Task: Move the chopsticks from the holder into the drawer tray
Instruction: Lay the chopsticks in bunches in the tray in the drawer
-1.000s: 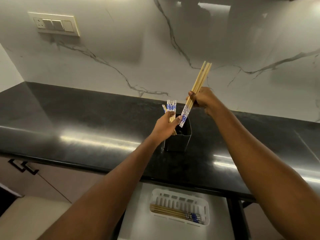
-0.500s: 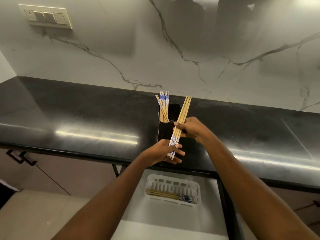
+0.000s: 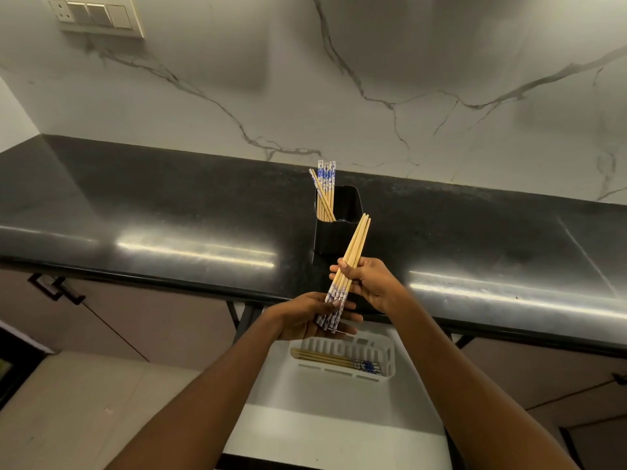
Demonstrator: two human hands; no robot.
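Note:
A bundle of bamboo chopsticks [image 3: 353,247] with blue-patterned ends is held over the counter's front edge. My right hand [image 3: 371,281] grips the bundle around its middle. My left hand [image 3: 307,317] cups the patterned lower ends from below. Behind them a black holder [image 3: 342,232] stands on the counter with several more chopsticks [image 3: 325,188] leaning in its left side. Below, a white slotted tray [image 3: 388,359] sits in the open drawer [image 3: 325,418], with a few chopsticks [image 3: 325,358] lying across it.
The glossy black countertop [image 3: 169,215] runs left to right under a marble backsplash [image 3: 373,79]. A switch plate [image 3: 96,15] is on the wall at the upper left. Cabinet handles [image 3: 56,288] sit below the counter on the left.
The held bundle has come down from above the holder to the counter's front edge, above the drawer. My left hand left the holder and now supports the bundle's lower ends.

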